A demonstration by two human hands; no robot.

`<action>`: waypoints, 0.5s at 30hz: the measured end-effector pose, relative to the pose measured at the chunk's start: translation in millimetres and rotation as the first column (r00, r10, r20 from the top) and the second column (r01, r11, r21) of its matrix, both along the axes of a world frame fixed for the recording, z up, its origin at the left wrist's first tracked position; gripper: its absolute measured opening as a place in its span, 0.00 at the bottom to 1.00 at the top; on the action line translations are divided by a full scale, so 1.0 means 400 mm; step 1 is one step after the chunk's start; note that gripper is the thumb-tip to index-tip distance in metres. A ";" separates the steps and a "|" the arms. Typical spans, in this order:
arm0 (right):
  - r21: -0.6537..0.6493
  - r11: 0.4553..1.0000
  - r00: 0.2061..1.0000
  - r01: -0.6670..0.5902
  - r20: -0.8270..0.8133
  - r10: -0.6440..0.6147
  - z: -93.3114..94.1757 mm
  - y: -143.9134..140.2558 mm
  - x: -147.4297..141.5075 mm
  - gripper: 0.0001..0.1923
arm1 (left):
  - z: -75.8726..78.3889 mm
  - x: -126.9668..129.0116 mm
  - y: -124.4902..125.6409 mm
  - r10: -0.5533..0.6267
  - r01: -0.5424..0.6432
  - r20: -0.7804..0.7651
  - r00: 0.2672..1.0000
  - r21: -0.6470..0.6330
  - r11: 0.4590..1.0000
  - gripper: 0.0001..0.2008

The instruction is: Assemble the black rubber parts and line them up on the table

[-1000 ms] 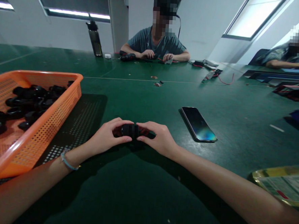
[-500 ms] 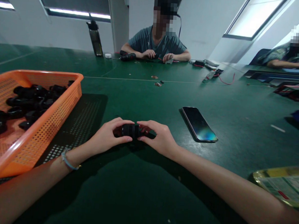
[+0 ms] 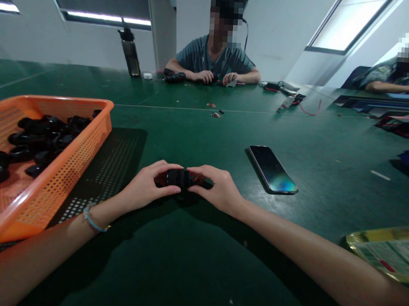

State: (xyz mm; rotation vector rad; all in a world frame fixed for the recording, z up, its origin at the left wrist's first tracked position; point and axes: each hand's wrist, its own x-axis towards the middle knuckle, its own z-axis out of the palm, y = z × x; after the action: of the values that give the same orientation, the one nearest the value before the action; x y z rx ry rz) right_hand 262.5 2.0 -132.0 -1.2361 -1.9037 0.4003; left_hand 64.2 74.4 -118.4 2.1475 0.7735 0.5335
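Between my hands is a black cylindrical part, lying on its side low over the green table. My left hand is closed around its left end, thumb at the front and fingers behind. On the right end, my right hand grips with thumb and fingertips. A dark piece shows inside the curve of my right hand; whether it belongs to the same part I cannot tell. Left of my hands stands an orange perforated basket holding several similar black parts.
A phone lies right of my hands, and a yellow-edged package sits near the right edge. Across the table a person handles small items. A dark bottle stands at the back; another person sits far right.
My hands and the black part hold almost the same place. Across the table, the person's hand on the left side has shifted slightly.
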 end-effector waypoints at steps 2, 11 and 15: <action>-0.001 1.000 1.000 -0.003 -0.001 0.003 0.001 0.000 0.000 0.17 | 0.001 0.000 0.000 -0.002 0.002 0.001 1.000 -0.003 1.000 0.21; 0.060 0.998 1.000 0.003 -0.010 -0.002 -0.006 0.002 0.000 0.16 | -0.002 0.000 0.000 0.004 -0.004 -0.009 1.000 -0.005 1.000 0.22; 0.084 0.996 1.000 0.012 0.006 -0.013 -0.005 0.001 -0.001 0.15 | -0.003 -0.001 0.000 0.000 0.000 -0.004 1.000 -0.011 1.000 0.22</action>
State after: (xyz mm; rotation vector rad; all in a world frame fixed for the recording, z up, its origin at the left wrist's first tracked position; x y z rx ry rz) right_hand 262.1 2.6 -134.2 -1.1952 -1.8981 0.3070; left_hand 63.8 74.5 -119.8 2.1395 0.7771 0.5242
